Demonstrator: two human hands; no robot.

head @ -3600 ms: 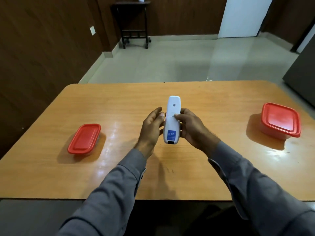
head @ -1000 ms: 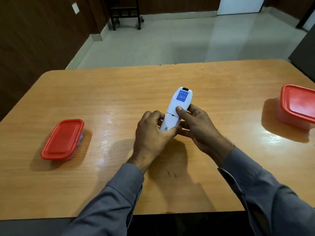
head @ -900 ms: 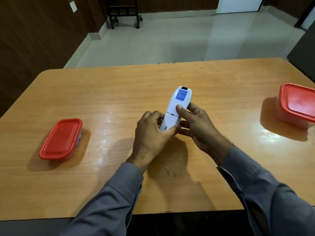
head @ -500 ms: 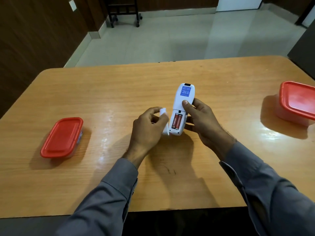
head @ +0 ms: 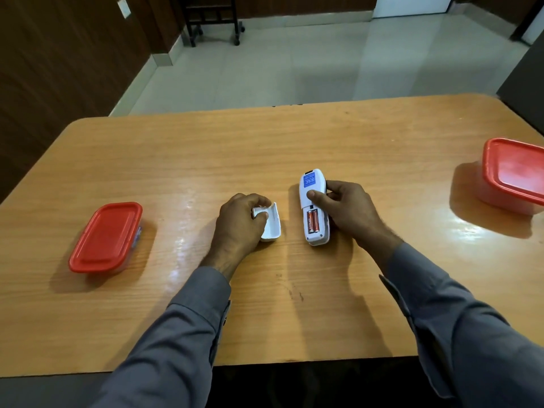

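While the right hand (head: 350,212) clasps the device (head: 313,212) flat on the table (head: 294,142), batteries (head: 312,221) bared for removal, the left hand (head: 240,223) pinches the detached cover (head: 272,223), parking it aside.

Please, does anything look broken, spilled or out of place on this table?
Only the white device is open: its back cover is off, in the left hand beside it, so two batteries show. It looks taken apart, not broken. The left box and right box are closed, and nothing is spilled.
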